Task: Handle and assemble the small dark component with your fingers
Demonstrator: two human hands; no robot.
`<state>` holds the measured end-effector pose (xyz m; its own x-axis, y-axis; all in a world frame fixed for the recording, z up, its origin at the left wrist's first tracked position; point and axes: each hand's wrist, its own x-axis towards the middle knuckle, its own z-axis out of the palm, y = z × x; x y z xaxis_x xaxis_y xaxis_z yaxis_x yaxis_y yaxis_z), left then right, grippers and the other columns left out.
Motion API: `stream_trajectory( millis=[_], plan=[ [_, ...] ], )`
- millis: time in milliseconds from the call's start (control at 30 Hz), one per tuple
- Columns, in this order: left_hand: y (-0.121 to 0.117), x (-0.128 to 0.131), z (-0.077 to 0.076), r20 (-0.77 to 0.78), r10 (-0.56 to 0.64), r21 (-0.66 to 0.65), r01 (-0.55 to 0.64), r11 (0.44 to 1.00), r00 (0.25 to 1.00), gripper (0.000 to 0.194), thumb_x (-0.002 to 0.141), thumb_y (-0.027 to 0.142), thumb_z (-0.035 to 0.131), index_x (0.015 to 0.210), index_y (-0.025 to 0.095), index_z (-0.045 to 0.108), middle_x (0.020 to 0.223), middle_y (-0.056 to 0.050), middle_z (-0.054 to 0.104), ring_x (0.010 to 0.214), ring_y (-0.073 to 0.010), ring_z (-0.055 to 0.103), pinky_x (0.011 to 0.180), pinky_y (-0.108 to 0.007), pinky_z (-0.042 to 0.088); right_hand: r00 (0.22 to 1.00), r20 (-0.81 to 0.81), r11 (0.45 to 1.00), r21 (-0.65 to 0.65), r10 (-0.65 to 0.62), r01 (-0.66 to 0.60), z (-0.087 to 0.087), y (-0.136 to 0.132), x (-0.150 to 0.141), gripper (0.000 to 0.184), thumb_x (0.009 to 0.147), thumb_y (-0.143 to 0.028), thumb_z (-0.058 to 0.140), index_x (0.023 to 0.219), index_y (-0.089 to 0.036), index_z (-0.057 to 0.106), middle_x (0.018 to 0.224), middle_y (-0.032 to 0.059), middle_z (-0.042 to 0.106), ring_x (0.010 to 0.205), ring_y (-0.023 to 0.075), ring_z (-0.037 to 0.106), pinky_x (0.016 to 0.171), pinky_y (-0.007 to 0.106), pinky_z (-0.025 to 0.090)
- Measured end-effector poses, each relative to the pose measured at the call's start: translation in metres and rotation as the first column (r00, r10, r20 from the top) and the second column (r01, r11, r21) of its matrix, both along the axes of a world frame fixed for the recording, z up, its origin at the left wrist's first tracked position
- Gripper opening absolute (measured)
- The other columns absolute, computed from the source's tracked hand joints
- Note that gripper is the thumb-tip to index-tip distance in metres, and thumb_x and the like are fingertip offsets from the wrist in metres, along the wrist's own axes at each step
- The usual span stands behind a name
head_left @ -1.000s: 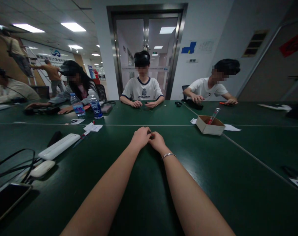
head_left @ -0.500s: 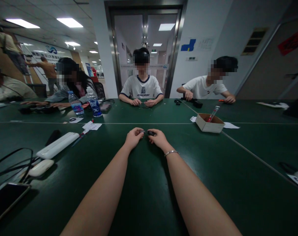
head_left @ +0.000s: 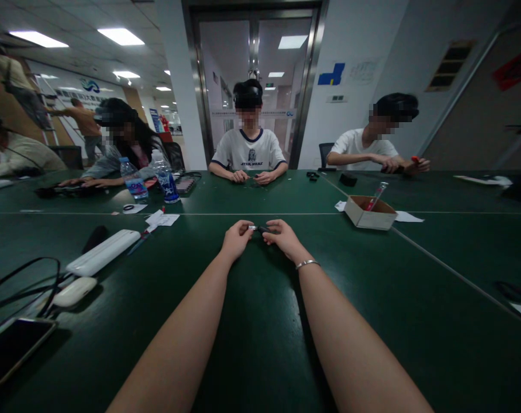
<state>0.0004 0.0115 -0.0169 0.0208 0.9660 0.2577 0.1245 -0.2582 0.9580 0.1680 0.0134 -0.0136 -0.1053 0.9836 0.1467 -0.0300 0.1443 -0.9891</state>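
Black piece (head_left: 263, 229) partly covered, indistinct

Green tabletop (head_left: 415, 310), pale seams (head_left: 286, 214) across it. Straight past its far edge I see metal-framed glass double doors (head_left: 226, 63), lit corridor behind, white wall (head_left: 355, 28) around. Blue patch (head_left: 331, 74) on wall, right of doors. Beyond far right corner: brownish door (head_left: 470, 120), red sheet (head_left: 516, 67) on it. Dark chairs (head_left: 326, 152) along far edge. Beyond far left corner: panelled ceiling (head_left: 79, 16), bright rectangular lights (head_left: 120, 36), sign wall (head_left: 82, 87).
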Motion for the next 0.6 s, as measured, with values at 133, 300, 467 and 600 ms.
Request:
stream_trajectory(
  millis=[133,300,467,600],
  plan=[
    [0.0014,-0.0005,-0.0010,0.027,0.000,0.001,0.000,1.000,1.000,0.015,0.079,0.014,0.062,0.093,0.015,0.065,0.082,-0.005,0.066,0.074,-0.0144,0.062,0.066,-0.024,0.052,0.997,-0.065,0.999,-0.024,0.034,-0.035,0.0009,0.0005,0.0023,0.021,0.073,-0.006,0.067,0.093,-0.012,0.061,0.074,0.0003,0.060,0.053,0.0093,0.061,0.045,0.017,0.048],
    [0.0028,-0.0012,-0.0031,0.018,-0.038,-0.002,0.038,0.999,0.999,0.015,0.080,0.016,0.061,0.095,0.015,0.064,0.079,-0.004,0.066,0.075,-0.0147,0.063,0.068,-0.025,0.051,0.989,-0.128,0.997,-0.028,0.071,-0.075,0.0012,-0.0002,0.0053,0.024,0.074,-0.010,0.071,0.097,-0.013,0.065,0.079,0.0029,0.062,0.060,0.0110,0.065,0.050,0.018,0.051],
    [0.0046,-0.0018,-0.0063,0.015,-0.051,0.015,0.050,0.999,0.999,0.018,0.081,0.017,0.061,0.099,0.015,0.062,0.079,-0.004,0.066,0.076,-0.0155,0.064,0.069,-0.027,0.051,0.978,-0.186,0.994,-0.033,0.095,-0.102,0.0005,-0.0003,0.0069,0.024,0.075,-0.010,0.070,0.099,-0.014,0.065,0.080,0.0034,0.064,0.064,0.0130,0.067,0.055,0.019,0.054],
    [0.0050,-0.0022,-0.0073,0.009,-0.047,0.018,0.047,0.999,0.999,0.017,0.080,0.020,0.063,0.096,0.015,0.062,0.080,-0.005,0.066,0.077,-0.0162,0.065,0.070,-0.027,0.051,0.975,-0.200,0.993,-0.049,0.100,-0.112,0.0021,-0.0012,0.0061,0.024,0.076,-0.007,0.069,0.098,-0.014,0.065,0.079,0.0033,0.064,0.064,0.0137,0.068,0.056,0.020,0.055]
  ],
)
